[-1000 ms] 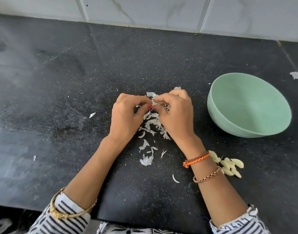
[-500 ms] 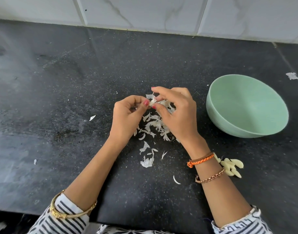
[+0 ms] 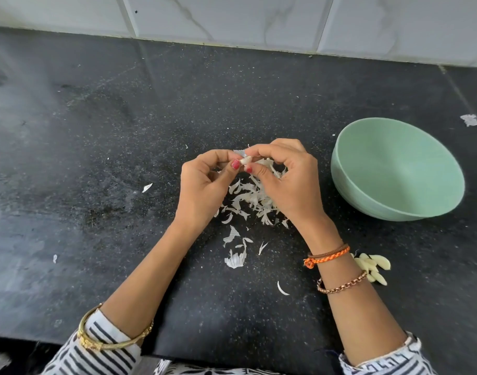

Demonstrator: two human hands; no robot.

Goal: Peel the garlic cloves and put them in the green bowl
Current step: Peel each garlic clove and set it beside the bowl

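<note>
Garlic is mid-peel: one clove (image 3: 245, 159) sits pinched between both hands above the counter (image 3: 96, 158), the left hand (image 3: 205, 185) nipping one end with thumb and forefinger, the right hand (image 3: 288, 182) gripping the other end the same way. A flake of skin sticks up from it, so I judge it only partly stripped. Under the hands lies a heap of skins (image 3: 248, 198), with stray bits scattered toward the counter's near edge. A small pile of peeled cloves (image 3: 374, 266) rests on the counter by the right wrist, near the bowl (image 3: 367, 190) but not in it. The bowl looks bare inside. So some peeling seems done, yet every clove has to go into the bowl.
</note>
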